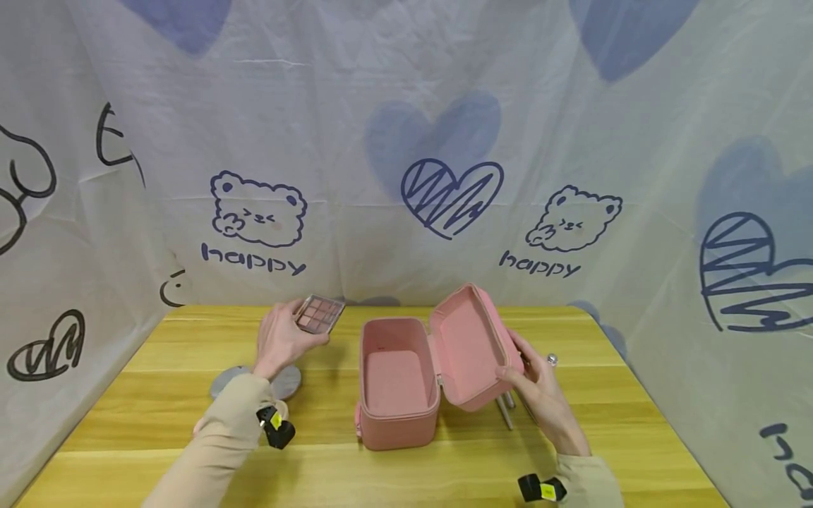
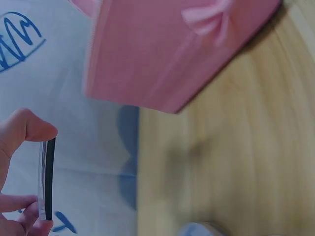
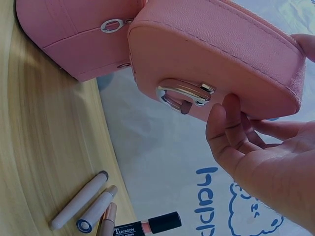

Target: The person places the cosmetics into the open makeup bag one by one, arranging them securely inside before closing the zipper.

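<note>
A pink cosmetic case [image 1: 399,430] stands upright on the table, its hollow inside showing in the head view. Its lid [image 1: 473,346] is swung out to the right. My right hand [image 1: 540,388] grips the lid's outer edge, thumb at the rim and fingers beneath, near a metal-trimmed handle [image 3: 184,93]. Left of the case and above the table, my left hand [image 1: 286,342] pinches an eyeshadow palette [image 1: 320,314] by its edges. The palette's grid of pinkish pans faces the head camera; edge-on, the palette [image 2: 47,179] looks thin and dark in the left wrist view.
Round grey items [image 1: 287,382] lie under the left forearm. Several slim cosmetic tubes [image 3: 81,199] and a black-capped tube [image 3: 165,222] lie on the table [image 1: 330,473] beneath the lid. A patterned white cloth [image 1: 356,176] hangs behind the table.
</note>
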`<state>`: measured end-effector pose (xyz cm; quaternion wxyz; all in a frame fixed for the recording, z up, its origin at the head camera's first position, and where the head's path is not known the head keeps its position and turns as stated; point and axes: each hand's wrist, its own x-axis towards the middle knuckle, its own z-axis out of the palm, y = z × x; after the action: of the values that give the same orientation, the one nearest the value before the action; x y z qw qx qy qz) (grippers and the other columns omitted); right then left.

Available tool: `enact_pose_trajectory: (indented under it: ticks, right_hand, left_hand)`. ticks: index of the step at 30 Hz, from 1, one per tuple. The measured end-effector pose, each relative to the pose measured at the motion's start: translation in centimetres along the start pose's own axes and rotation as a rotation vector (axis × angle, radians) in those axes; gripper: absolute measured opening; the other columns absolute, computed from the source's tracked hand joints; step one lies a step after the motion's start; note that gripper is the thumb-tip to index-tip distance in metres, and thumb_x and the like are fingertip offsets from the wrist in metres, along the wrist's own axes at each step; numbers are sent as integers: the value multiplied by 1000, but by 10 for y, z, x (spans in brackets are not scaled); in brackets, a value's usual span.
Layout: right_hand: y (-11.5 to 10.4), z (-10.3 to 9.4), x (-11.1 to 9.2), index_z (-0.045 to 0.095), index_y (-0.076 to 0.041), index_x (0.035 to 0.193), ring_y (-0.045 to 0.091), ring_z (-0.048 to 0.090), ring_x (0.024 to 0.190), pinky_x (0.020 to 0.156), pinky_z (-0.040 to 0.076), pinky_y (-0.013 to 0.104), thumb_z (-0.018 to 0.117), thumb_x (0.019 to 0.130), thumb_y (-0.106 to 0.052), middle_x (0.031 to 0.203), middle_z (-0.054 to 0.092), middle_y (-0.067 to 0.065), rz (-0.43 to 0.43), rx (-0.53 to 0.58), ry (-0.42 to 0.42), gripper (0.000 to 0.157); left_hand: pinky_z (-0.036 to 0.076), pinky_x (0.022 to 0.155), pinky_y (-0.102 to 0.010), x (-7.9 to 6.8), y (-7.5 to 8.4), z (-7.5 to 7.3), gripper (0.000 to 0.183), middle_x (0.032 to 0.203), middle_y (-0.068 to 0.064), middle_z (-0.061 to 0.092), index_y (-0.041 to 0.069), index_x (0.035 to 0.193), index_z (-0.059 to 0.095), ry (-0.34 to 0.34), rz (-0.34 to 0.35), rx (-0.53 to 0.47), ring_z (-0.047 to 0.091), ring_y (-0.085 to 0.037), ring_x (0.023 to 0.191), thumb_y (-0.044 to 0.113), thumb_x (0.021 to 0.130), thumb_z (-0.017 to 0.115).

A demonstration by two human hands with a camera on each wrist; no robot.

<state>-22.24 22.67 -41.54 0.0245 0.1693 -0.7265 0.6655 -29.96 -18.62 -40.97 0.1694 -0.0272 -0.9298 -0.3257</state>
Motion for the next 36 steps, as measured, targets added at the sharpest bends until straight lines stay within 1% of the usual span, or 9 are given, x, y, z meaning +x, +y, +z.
enact_pose_trajectory:
  ticks: [3, 7, 12, 16, 21, 26, 31, 33, 36]
  right_hand:
    - [0, 1, 0, 22, -1, 159, -2, 54, 125, 98, 50, 15, 56, 99, -6, 160, 27, 27, -2, -4, 5, 70]
    - [0, 1, 0, 22, -1, 159, -2, 54, 124, 98, 50, 15, 57, 99, -6, 161, 28, 27, -1, -14, 10, 70]
    - [-1, 1, -1, 22, -1, 159, -2, 55, 124, 97, 50, 15, 57, 99, -7, 160, 28, 27, -1, -18, 9, 70]
    - [-2, 1, -1, 21, -1, 159, -2, 55, 124, 97, 50, 15, 56, 99, -7, 160, 28, 27, 0, -18, 5, 70]
    - [-3, 2, -1, 21, -1, 160, -2, 54, 124, 98, 50, 15, 57, 99, -6, 161, 26, 27, 7, -7, 0, 71]
    - [-3, 2, -1, 20, -1, 160, -2, 55, 124, 98, 50, 16, 57, 99, -7, 161, 27, 27, 16, -3, -1, 71]
    - [-3, 2, -1, 21, -1, 159, -3, 55, 124, 98, 50, 15, 57, 99, -7, 160, 27, 28, 17, -6, 0, 71]
    - [-3, 2, -1, 21, 0, 159, -3, 55, 124, 98, 50, 15, 56, 99, -7, 160, 27, 28, 12, -4, -1, 70]
    - [-3, 2, -1, 21, 0, 159, -3, 54, 125, 98, 49, 15, 56, 99, -6, 161, 26, 29, 3, -1, 0, 70]
  left_hand:
    - [44, 97, -54, 2, 10, -5, 84, 123, -27, 64, -4, 140, 54, -29, 30, -5, 56, -41, 111, 29, 69, 83]
    - [46, 97, -56, 5, 26, -10, 83, 126, -27, 61, -5, 140, 54, -76, 85, 6, 55, -41, 113, 28, 69, 82]
    - [47, 97, -55, 9, 49, -12, 85, 123, -26, 62, -7, 139, 53, -156, 173, 16, 55, -39, 109, 23, 66, 83]
    - [47, 96, -52, 13, 69, -12, 85, 118, -24, 63, -6, 137, 56, -212, 251, 55, 56, -36, 104, 23, 62, 84]
    - [48, 95, -49, 18, 90, -7, 86, 121, -22, 63, -3, 138, 57, -291, 289, 114, 57, -34, 103, 24, 61, 85]
    - [50, 97, -49, 24, 101, 0, 85, 124, -20, 63, -3, 137, 58, -369, 313, 156, 57, -33, 107, 23, 62, 87]
    - [49, 96, -47, 27, 110, 7, 75, 114, -15, 66, 1, 130, 64, -447, 365, 229, 56, -27, 102, 21, 62, 88]
    - [49, 94, -45, 27, 114, 10, 66, 108, -13, 67, 2, 122, 67, -471, 385, 273, 57, -25, 98, 20, 62, 87]
    - [51, 91, -42, 28, 120, 15, 59, 105, -11, 68, 3, 116, 69, -508, 385, 317, 58, -23, 94, 19, 63, 89]
